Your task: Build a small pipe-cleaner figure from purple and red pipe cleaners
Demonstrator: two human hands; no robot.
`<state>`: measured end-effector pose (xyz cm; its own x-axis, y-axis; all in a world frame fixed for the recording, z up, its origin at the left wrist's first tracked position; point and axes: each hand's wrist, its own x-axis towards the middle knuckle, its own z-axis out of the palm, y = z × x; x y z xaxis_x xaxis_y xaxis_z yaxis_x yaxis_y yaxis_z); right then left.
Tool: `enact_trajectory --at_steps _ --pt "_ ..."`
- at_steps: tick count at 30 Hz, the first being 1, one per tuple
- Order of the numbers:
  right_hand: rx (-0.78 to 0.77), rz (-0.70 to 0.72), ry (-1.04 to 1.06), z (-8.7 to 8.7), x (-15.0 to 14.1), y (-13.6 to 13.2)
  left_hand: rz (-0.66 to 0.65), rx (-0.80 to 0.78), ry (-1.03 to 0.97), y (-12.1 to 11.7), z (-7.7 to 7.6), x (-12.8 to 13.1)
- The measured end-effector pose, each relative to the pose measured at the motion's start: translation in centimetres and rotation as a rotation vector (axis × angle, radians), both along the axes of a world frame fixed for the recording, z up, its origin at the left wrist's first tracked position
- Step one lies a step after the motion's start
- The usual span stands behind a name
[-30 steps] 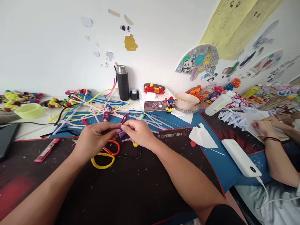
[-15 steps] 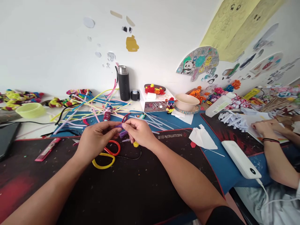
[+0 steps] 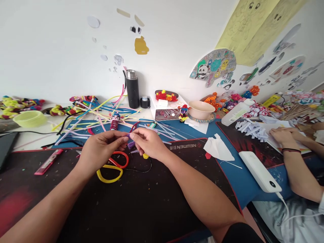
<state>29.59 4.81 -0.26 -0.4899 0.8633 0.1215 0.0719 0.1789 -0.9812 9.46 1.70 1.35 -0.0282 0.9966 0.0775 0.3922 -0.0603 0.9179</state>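
Observation:
A small piece of purple pipe cleaner (image 3: 131, 145) is pinched between my two hands over the back part of the black mat. My left hand (image 3: 100, 148) grips it from the left with thumb and index finger. From the other side my right hand (image 3: 148, 141) closes on it, the fingertips of both hands almost meeting. Part of the purple piece is hidden behind the fingers. Scissors (image 3: 111, 173) with one red and one yellow handle lie on the mat below, their blades mostly covered by my left hand. A small yellow thing (image 3: 145, 156) sits under my right hand.
Loose pipe cleaners (image 3: 101, 111) spread along the back, near a black thermos (image 3: 133, 89). A red box (image 3: 48, 162) lies left on the mat (image 3: 131, 209). White paper (image 3: 219, 148) and a power bank (image 3: 260, 172) lie right, beside another person's hands (image 3: 285, 136).
Both hands stay at the purple pipe cleaner, with only small finger movements. The whole view has shifted slightly, so things appear a little further left.

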Motion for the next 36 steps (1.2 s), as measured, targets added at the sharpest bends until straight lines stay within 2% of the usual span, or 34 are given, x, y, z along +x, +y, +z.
enact_trajectory --at_steps 10,16,25,27,31,36 --pt "0.097 -0.081 -0.102 -0.2 0.1 0.0 -0.081 -0.16 -0.098 0.3 1.4 0.1" --pt "0.124 -0.072 -0.168 -0.1 0.0 -0.1 -0.061 -0.089 -0.041 0.2 1.5 0.2" --pt "0.038 -0.035 -0.107 0.1 0.1 0.0 -0.137 -0.092 0.045 0.1 2.0 -0.1" --pt "0.054 -0.066 -0.116 0.1 0.1 0.0 -0.14 -0.062 0.059 0.1 1.7 -0.1" --pt "0.075 -0.115 -0.143 -0.2 0.1 0.1 -0.096 0.094 0.166 -0.1 0.7 0.1" --pt "0.064 -0.078 -0.149 -0.3 0.1 0.2 -0.09 0.216 0.345 -0.5 0.0 0.2"
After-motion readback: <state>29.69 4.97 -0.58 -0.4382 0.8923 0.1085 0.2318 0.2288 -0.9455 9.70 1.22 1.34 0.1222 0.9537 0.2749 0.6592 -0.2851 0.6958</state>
